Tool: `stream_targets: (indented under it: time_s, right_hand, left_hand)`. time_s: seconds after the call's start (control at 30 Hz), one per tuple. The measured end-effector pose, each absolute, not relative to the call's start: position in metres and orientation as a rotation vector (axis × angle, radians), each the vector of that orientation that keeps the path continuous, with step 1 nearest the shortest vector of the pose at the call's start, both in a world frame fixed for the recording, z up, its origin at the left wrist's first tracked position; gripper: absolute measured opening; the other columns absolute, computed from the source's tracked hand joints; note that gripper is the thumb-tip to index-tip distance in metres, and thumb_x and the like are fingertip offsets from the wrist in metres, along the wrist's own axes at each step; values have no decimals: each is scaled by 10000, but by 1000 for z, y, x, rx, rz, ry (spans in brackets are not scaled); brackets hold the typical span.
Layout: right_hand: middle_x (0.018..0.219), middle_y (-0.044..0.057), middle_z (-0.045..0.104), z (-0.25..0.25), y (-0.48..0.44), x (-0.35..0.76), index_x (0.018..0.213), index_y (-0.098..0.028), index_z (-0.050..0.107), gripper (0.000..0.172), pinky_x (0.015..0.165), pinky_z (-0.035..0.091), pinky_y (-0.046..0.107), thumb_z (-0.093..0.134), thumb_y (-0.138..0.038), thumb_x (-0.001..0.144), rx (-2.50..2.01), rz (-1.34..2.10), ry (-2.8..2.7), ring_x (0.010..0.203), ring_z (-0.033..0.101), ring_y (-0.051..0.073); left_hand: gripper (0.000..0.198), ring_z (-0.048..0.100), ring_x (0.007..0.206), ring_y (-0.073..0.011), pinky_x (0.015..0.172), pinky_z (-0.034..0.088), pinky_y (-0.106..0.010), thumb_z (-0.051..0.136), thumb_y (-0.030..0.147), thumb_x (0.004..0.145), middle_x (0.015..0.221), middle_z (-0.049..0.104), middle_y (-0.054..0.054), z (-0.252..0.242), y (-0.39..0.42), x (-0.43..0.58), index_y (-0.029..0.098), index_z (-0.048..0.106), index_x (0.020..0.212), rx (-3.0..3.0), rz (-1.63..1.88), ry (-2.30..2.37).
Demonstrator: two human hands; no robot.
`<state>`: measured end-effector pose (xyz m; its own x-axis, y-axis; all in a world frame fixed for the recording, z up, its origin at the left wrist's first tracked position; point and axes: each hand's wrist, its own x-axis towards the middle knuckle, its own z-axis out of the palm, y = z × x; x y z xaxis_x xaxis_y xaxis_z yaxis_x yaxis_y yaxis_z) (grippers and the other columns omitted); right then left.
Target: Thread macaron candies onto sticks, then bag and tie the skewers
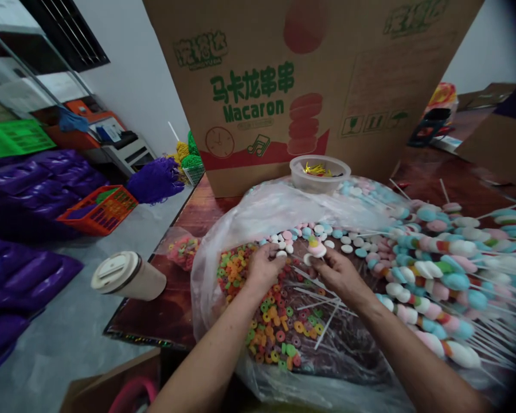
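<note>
My left hand [264, 267] rests over a pile of small colourful ring candies [270, 321], fingers curled on a white round candy. My right hand [337, 272] pinches a short skewer of pastel candies [315, 249], with a white disc at its tip. Loose white, pink and blue marshmallow discs [327, 235] lie just beyond both hands. All of it sits on a clear plastic sheet [223, 241] spread over a dark wooden table [172, 310]. White sticks [322, 298] lie scattered under my right wrist.
Finished candy skewers [447, 269] are heaped at the right. A clear bowl [319, 172] stands before a big "Macaron" cardboard box [284, 86]. A lidded cup [126, 276] lies at the table's left edge. An orange basket [98, 209] and purple bags [21, 189] sit left.
</note>
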<state>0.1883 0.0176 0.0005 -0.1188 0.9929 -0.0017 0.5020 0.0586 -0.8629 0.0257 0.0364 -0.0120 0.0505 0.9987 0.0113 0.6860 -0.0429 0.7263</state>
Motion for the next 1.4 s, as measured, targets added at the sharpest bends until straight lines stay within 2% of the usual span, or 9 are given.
stream_targets:
  time_s: [0.17, 0.4, 0.57, 0.67, 0.73, 0.87, 0.97, 1.3, 1.4]
  right_hand:
    - [536, -63, 525, 12, -11, 174, 920, -183, 461, 315, 361, 227, 168, 539, -446, 766, -1097, 1469, -1194, 347, 296, 34]
    - [539, -96, 461, 17, -24, 152, 964, -213, 432, 371, 339, 201, 157, 587, -449, 723, -1062, 1506, -953, 339, 251, 23]
    - [573, -58, 497, 36, -38, 171, 893, -185, 478, 346, 345, 201, 168, 527, -496, 751, -1174, 1720, -1069, 356, 239, 27]
    - [584, -17, 525, 40, -52, 185, 786, -174, 542, 279, 434, 349, 204, 457, -440, 798, -1337, 1336, -1553, 464, 431, 89]
    - [671, 20, 592, 37, -61, 190, 780, -190, 574, 251, 579, 441, 251, 415, -381, 816, -1401, 963, -1840, 622, 553, 151]
    - [891, 58, 661, 26, -71, 191, 940, -214, 589, 290, 759, 467, 295, 321, -292, 861, -1504, 570, -2084, 852, 619, 190]
    - [959, 72, 664, 20, -72, 190, 973, -208, 590, 301, 739, 479, 281, 313, -250, 860, -1492, 422, -2158, 875, 626, 187]
    - [784, 38, 681, 23, -73, 186, 765, -229, 582, 260, 585, 442, 258, 334, -246, 841, -1684, 293, -2212, 680, 635, 180]
    - [727, 22, 675, 26, -73, 182, 788, -237, 576, 215, 527, 392, 239, 364, -225, 823, -1756, 256, -2253, 632, 627, 170]
  left_hand:
    - [259, 553, 602, -111, 554, 438, -197, 546, 276, 743, 692, 630, -27, 2, 5, 44, 102, 631, 914, 1171, 1139, 1248]
    - [329, 557, 640, -91, 605, 454, -193, 688, 276, 643, 790, 651, -25, 20, -30, 46, 140, 628, 936, 884, 1215, 966]
    - [335, 527, 521, -71, 511, 424, -174, 739, 258, 556, 636, 630, -5, 17, -26, 38, 104, 649, 840, 754, 1286, 1104]
    - [307, 555, 560, -90, 551, 445, -192, 725, 226, 543, 653, 641, -10, 14, -22, 35, 104, 653, 816, 742, 1356, 1180]
    - [290, 568, 590, -97, 584, 452, -200, 701, 198, 554, 677, 652, -14, 12, -20, 34, 110, 652, 826, 774, 1386, 1201]
    - [287, 583, 646, -107, 630, 456, -206, 659, 170, 585, 721, 661, -20, 9, -19, 33, 117, 644, 867, 839, 1432, 1251]
    - [240, 582, 661, -112, 640, 457, -210, 640, 186, 615, 735, 658, -23, 8, -19, 31, 123, 648, 847, 924, 1431, 1289]
    - [240, 587, 667, -127, 645, 472, -223, 566, 178, 663, 758, 665, -35, 13, -26, 30, 125, 651, 881, 1219, 1331, 1461]
    - [246, 592, 659, -130, 656, 478, -229, 546, 159, 672, 750, 669, -23, 14, -31, 30, 150, 660, 890, 1448, 1329, 1532]
